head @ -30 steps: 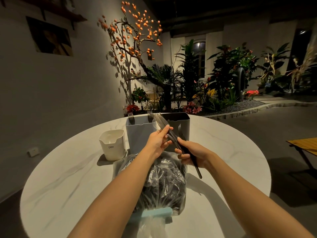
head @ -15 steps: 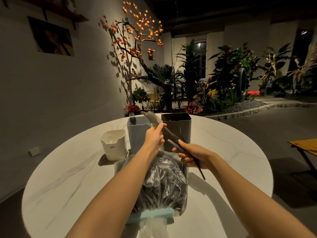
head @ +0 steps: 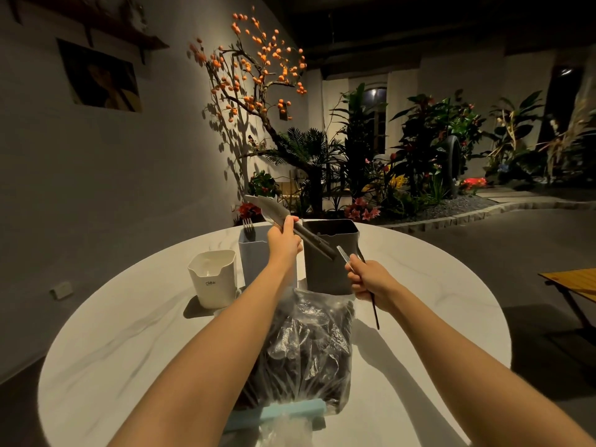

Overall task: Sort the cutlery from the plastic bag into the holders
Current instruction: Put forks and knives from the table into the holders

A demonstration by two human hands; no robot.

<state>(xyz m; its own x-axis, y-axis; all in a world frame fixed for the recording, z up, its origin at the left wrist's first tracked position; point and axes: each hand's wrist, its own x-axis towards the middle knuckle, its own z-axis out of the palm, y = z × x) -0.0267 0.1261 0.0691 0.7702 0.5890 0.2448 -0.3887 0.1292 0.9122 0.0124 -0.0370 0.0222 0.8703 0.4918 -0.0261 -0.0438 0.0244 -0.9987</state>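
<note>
Left hand (head: 285,241) grips a bunch of knives (head: 274,211), count unclear, blades up-left. Right hand (head: 371,280) pinches 1 thin utensil (head: 345,257). Judged step: sorting pieces by type; next, drop each in its holder. Beyond hands: 3 holders, white (head: 213,279), blue (head: 253,256) with 1 fork (head: 248,225), dark (head: 325,262). Plastic bag (head: 309,350) beneath the wrists.
</note>
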